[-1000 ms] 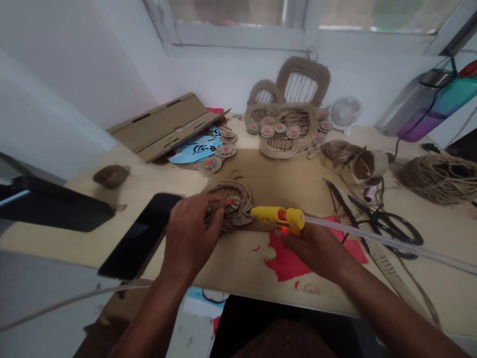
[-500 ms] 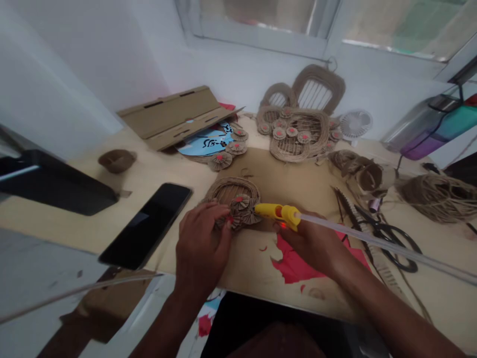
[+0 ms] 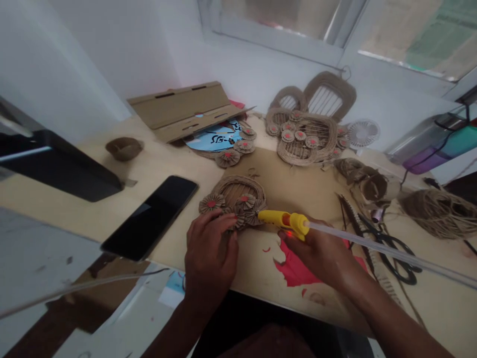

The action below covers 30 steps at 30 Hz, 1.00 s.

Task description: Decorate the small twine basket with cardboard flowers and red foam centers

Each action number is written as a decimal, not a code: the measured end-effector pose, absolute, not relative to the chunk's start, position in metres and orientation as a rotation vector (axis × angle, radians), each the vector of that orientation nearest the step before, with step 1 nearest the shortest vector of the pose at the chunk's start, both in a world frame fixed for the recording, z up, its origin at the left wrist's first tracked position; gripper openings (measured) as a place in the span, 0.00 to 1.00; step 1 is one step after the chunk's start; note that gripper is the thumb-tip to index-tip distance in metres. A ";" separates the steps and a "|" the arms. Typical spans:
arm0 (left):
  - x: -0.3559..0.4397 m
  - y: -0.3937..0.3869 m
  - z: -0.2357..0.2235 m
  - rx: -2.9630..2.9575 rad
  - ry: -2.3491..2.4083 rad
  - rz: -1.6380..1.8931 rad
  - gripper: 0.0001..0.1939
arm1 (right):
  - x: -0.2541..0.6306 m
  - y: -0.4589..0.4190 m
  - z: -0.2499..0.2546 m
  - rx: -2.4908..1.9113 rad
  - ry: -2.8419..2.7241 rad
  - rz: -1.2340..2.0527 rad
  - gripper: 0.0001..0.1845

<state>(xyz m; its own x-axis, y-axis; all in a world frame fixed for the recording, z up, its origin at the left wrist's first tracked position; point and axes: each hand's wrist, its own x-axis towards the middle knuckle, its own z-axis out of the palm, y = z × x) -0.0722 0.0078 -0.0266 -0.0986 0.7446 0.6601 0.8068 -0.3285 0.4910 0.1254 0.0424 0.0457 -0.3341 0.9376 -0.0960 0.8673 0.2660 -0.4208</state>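
A small twine-wrapped frame [image 3: 240, 185] lies in front of me, with pleated brown paper rosettes [image 3: 211, 203] with red centres along its near edge. My left hand [image 3: 210, 248] grips that near edge, fingers curled over the rosettes and thumb in front; the rosette under the fingers is partly hidden. In my right hand [image 3: 322, 251] is a yellow hot glue gun [image 3: 285, 221], its small light glowing red. The nozzle points left and meets the rightmost rosette, at the frame's right side. A long clear glue stick [image 3: 372, 246] runs out of the gun's back across my right wrist.
Red paper [image 3: 294, 268] lies under my right hand. Black scissors [image 3: 397, 251] and a twine bundle [image 3: 439, 211] are at right. A phone [image 3: 151, 219] lies left. Behind are a cardboard box [image 3: 182, 112], finished twine frames [image 3: 307, 136] and a small fan [image 3: 362, 133].
The whole view has shifted slightly. My left hand has drawn a little towards me, uncovering the left rosette. The glue gun's nozzle stays at the right rosette.
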 end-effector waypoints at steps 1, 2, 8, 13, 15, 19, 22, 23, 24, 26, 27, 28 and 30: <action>-0.072 0.008 -0.027 -2.069 -1.782 -1.424 0.14 | 0.124 0.043 0.046 -1.699 -2.362 0.611 0.14; -0.072 0.008 -0.027 -2.076 -1.784 -1.425 0.14 | 0.123 0.044 0.046 -1.700 -2.372 0.614 0.14; -0.071 0.009 -0.028 -2.073 -1.790 -1.420 0.13 | 0.120 0.052 0.044 -1.696 -2.408 0.628 0.14; -0.071 0.009 -0.026 -2.098 -1.788 -1.380 0.14 | 0.121 0.056 0.046 -1.735 -2.353 0.660 0.15; -0.071 0.009 -0.025 -2.102 -1.779 -1.376 0.14 | 0.124 0.054 0.048 -1.747 -2.346 0.652 0.16; -0.071 0.009 -0.026 -2.094 -1.775 -1.382 0.14 | 0.128 0.047 0.049 -1.738 -2.345 0.620 0.17; -0.071 0.009 -0.026 -2.095 -1.783 -1.373 0.14 | 0.127 0.044 0.048 -1.703 -2.358 0.633 0.17; -0.071 0.009 -0.027 -2.096 -1.786 -1.369 0.14 | 0.127 0.043 0.047 -1.705 -2.362 0.653 0.16; -0.071 0.009 -0.027 -2.098 -1.783 -1.366 0.14 | 0.126 0.043 0.047 -1.711 -2.364 0.672 0.16; -0.071 0.009 -0.027 -2.092 -1.768 -1.370 0.14 | 0.125 0.044 0.046 -1.725 -2.364 0.682 0.16; -0.070 0.009 -0.027 -2.091 -1.758 -1.371 0.14 | 0.125 0.044 0.046 -1.732 -2.363 0.664 0.16; -0.070 0.009 -0.026 -2.090 -1.752 -1.373 0.13 | 0.126 0.045 0.045 -1.745 -2.359 0.628 0.16; -0.070 0.009 -0.026 -2.091 -1.755 -1.376 0.13 | 0.126 0.046 0.045 -1.765 -2.346 0.549 0.16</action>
<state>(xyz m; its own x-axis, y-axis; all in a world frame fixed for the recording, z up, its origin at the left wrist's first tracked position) -0.0700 0.0091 -0.0264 -0.0625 0.7458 0.6632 0.8219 -0.3386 0.4581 0.1264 0.0461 0.0454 -0.2936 0.9512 -0.0945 0.8945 0.2385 -0.3782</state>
